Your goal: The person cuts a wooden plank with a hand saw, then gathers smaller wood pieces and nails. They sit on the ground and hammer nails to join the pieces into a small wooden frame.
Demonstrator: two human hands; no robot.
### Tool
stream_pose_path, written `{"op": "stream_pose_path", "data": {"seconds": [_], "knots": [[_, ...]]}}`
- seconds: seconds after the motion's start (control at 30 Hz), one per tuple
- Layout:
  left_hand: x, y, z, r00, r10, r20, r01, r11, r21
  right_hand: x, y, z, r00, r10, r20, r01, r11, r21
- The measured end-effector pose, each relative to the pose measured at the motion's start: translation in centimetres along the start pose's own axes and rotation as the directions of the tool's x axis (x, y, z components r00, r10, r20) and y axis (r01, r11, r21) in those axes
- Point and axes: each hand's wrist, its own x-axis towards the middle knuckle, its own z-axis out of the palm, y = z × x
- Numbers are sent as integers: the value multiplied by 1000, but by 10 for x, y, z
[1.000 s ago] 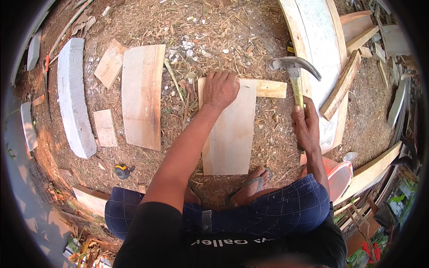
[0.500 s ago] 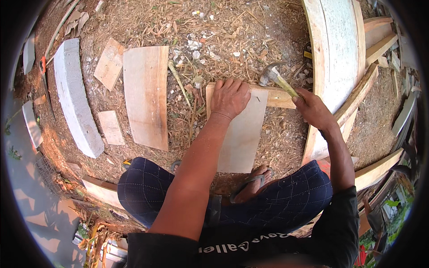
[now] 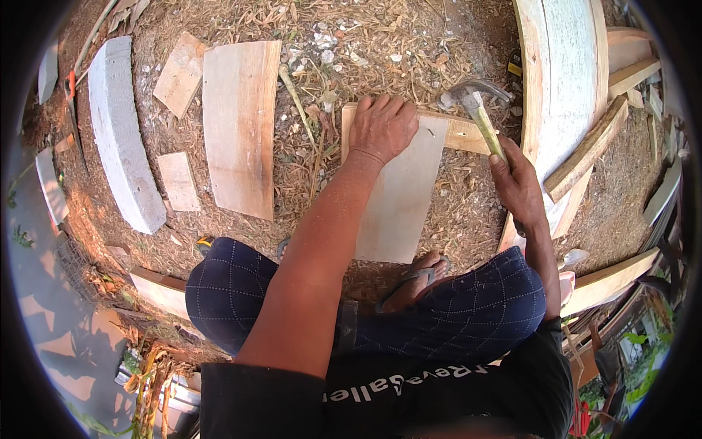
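My right hand (image 3: 518,179) is closed around the pale handle of a claw hammer (image 3: 479,110), whose metal head is up by the far end of a wooden strip (image 3: 466,134). A thin plywood board (image 3: 398,201) lies between my feet, its far end over the strip. My left hand (image 3: 382,130) presses down on that far end, fingers curled over the strip's far edge. A nail (image 3: 431,133) sticks up at a slant from the board, just right of my left hand. The hammer head is apart from the nail.
A larger plywood piece (image 3: 241,132), two small offcuts (image 3: 180,76) and a grey-white block (image 3: 123,135) lie to the left. A handsaw (image 3: 71,91) is beyond them. Long planks (image 3: 563,80) lie at right, with a tape measure (image 3: 515,67) beside them. Wood shavings cover the ground.
My right hand and the hammer have swung a little to the right, and the hammer's claw now points right. My left hand stays on the board. The whole view has shifted slightly.
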Motion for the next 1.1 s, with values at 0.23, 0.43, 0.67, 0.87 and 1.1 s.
{"op": "stream_pose_path", "data": {"seconds": [0.23, 0.43, 0.67, 0.87, 1.1], "knots": [[2, 1, 8, 998, 56, -25, -56, 998, 14, 29, -32, -22, 995, 90, 35, -93, 993, 67], [0, 1, 8, 998, 67, -12, -67, 998, 20, 36, -29, -27, 954, 225, 199, -182, 960, -212], [-9, 16, 16, 994, -26, -110, 30, 999, 34, 55, -68, -9, 975, 106, 194, -78, 986, -149], [-6, 17, 13, 989, -21, -144, 15, 999, -42, 90, -106, 17, 948, -29, 317, 102, 971, -216], [-5, 18, 11, 990, -22, -138, 18, 999, -31, 115, -114, 34, 893, -51, 447, 182, 949, -256]]}}
